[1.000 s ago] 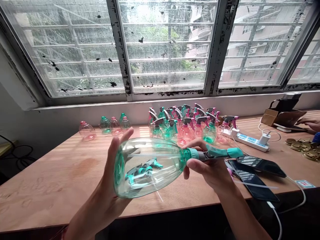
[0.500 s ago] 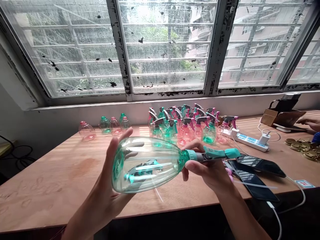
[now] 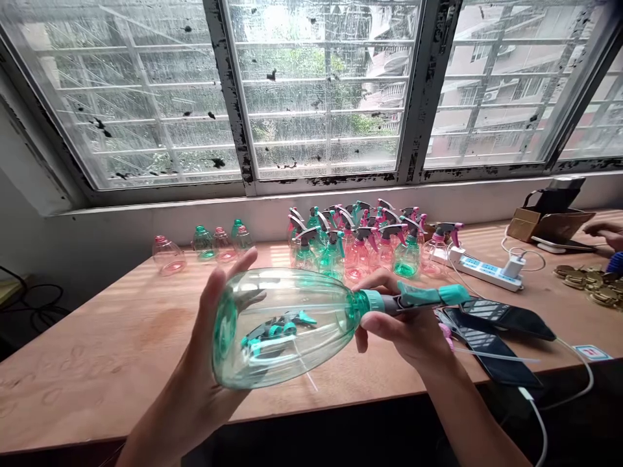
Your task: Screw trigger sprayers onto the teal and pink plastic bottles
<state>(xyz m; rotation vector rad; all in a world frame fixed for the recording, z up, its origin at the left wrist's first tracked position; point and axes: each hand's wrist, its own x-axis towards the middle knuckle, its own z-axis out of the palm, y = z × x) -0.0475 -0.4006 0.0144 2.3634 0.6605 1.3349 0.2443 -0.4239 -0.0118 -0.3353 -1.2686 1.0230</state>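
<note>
I hold a clear green spray bottle (image 3: 296,285) on its side above the table, base to the left and neck to the right. My left hand (image 3: 202,353) is wrapped around its base end, thumb and fingers on opposite sides. At the neck, my right hand (image 3: 413,340) grips the teal collar of a grey and teal trigger sprayer head (image 3: 406,298), which points right. The sprayer is seated on the bottle's neck; how tightly, I cannot tell. Through the bottle, several loose teal and grey sprayer heads (image 3: 275,331) show on the table, with a thin tube sticking out.
Several pink and green bottles with sprayers (image 3: 360,253) stand by the window wall. Bottles without sprayers (image 3: 168,256) stand further left. On the right are a white power strip (image 3: 487,271), phones (image 3: 506,353), gold-coloured pieces (image 3: 591,282) and another person's hand (image 3: 606,230).
The bottle's base end has dipped and shifted slightly left, with my left hand moving along. My right hand stays at the neck, and the sprayer's tip has tilted up a little.
</note>
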